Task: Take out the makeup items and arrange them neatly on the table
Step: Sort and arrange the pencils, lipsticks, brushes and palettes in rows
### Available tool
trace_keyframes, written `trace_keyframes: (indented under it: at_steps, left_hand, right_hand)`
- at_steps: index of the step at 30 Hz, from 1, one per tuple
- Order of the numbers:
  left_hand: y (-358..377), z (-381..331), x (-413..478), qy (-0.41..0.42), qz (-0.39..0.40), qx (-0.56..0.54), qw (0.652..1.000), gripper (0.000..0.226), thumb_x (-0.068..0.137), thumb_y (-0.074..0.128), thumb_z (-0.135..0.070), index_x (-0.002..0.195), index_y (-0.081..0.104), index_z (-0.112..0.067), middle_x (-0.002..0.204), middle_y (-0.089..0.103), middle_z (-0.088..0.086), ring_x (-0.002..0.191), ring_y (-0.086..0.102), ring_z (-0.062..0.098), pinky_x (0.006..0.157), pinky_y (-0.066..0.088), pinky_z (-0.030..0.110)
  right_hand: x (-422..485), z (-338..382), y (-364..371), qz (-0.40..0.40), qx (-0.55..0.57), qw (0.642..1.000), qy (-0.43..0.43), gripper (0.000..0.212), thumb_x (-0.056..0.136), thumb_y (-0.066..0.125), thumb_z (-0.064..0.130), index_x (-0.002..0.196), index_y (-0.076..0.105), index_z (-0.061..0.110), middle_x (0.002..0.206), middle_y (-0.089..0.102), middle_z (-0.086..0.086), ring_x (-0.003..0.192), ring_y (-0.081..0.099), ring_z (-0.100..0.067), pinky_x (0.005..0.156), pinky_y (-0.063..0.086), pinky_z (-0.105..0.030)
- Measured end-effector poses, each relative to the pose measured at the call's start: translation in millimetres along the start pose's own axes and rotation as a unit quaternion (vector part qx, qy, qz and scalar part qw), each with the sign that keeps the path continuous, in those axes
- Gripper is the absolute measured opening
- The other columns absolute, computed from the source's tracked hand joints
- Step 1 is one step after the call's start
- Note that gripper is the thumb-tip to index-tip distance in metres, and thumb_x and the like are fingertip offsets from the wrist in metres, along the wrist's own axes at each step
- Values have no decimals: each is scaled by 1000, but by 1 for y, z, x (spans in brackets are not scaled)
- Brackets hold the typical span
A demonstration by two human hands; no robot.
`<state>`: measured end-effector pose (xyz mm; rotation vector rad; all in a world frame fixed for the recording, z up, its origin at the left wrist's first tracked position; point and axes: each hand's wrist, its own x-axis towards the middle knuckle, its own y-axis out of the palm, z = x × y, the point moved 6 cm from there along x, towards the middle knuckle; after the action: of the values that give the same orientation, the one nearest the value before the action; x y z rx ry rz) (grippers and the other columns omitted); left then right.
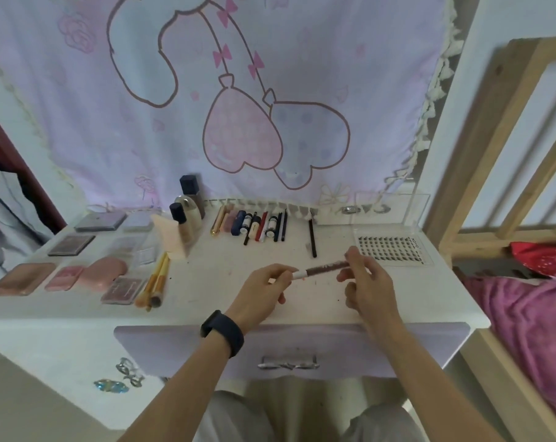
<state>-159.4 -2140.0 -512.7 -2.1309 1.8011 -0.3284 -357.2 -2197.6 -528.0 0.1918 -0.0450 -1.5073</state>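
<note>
White dressing table [206, 269] is looking pretty tidy, and both hands are pinching a brown liner pencil [326, 268] just in front of the lone black pencil [312, 237], left hand [260, 291] on its white end, right hand [367, 282] on the other and nearer, so it's running crosswise to that pencil, with bare tabletop sitting open either side.

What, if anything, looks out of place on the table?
One black pencil lies alone, apart from the tidy row of pens and tubes at the back. The tabletop shows small dark specks and pinkish smudges. Nothing looks spilled.
</note>
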Motion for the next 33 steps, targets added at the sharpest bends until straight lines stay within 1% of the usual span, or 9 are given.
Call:
trace_keyframes:
  at_steps: [4,10,16,19,22,25,28,31,33]
  left_hand:
    - [-5,-15,-17,94,-86,75,989,18,104,47,-26,103,63,-33,84,64,-12,66,54,5,60,42,10]
    - [-3,-33,-35,221,-117,138,958,11,100,57,-28,102,66,-33,84,62,-13,71,52,6,62,38,10]
    - [-6,-33,-32,182,-120,117,969,30,104,47,-31,89,65,-11,55,43,-13,52,42,2,52,33,18]
    - [-11,-29,-27,107,-84,84,987,45,102,43,-47,78,67,-18,47,46,-17,46,39,3,49,32,15]
    - [-14,-29,-22,38,-72,11,997,55,90,45,-69,62,64,-25,54,43,-10,50,37,8,57,34,21]
    - [1,-34,-22,31,-38,-65,997,50,80,47,-73,88,72,-30,69,64,-21,57,54,-2,58,42,14]
    - [20,-32,-20,43,-11,-91,995,26,90,63,-51,105,74,-32,93,73,-22,79,63,-8,68,45,12]
    - [18,-32,-14,63,-56,-100,991,16,99,59,-32,104,72,-26,94,76,-13,88,67,-3,76,46,18]
    - [13,-34,-10,94,-77,-29,992,15,101,55,-31,108,68,-27,92,74,-10,88,65,-1,75,45,15]
  right_hand:
    - [-14,-5,0,36,75,996,37,29,100,62,30,95,73,4,68,61,-6,43,33,-10,38,30,-20]
    - [-29,-17,1,71,153,978,124,24,99,63,25,97,71,2,66,60,-5,46,40,-10,38,35,-20]
    - [-37,-1,-2,60,51,997,-18,24,102,59,20,94,71,0,63,59,-3,50,45,-10,46,41,-20]
    - [-38,10,-5,52,-30,994,-96,18,102,59,18,97,73,7,66,65,-3,53,49,-11,50,44,-21]
    - [-38,1,-4,63,45,996,-42,18,101,58,14,99,74,6,73,68,-9,55,51,-13,52,47,-22]
    - [-41,-20,10,75,218,969,86,17,97,60,14,101,69,0,74,67,-13,51,52,-13,47,46,-23]
    - [-45,-34,25,85,261,951,142,23,99,61,19,108,66,-2,83,73,-13,51,53,-12,46,46,-23]
    - [-43,-34,27,106,66,987,99,29,99,63,35,111,67,9,96,79,-3,58,63,-12,53,51,-21]
    - [-35,-22,19,79,-91,992,29,36,93,64,51,107,66,18,91,77,10,61,66,-7,56,53,-20]
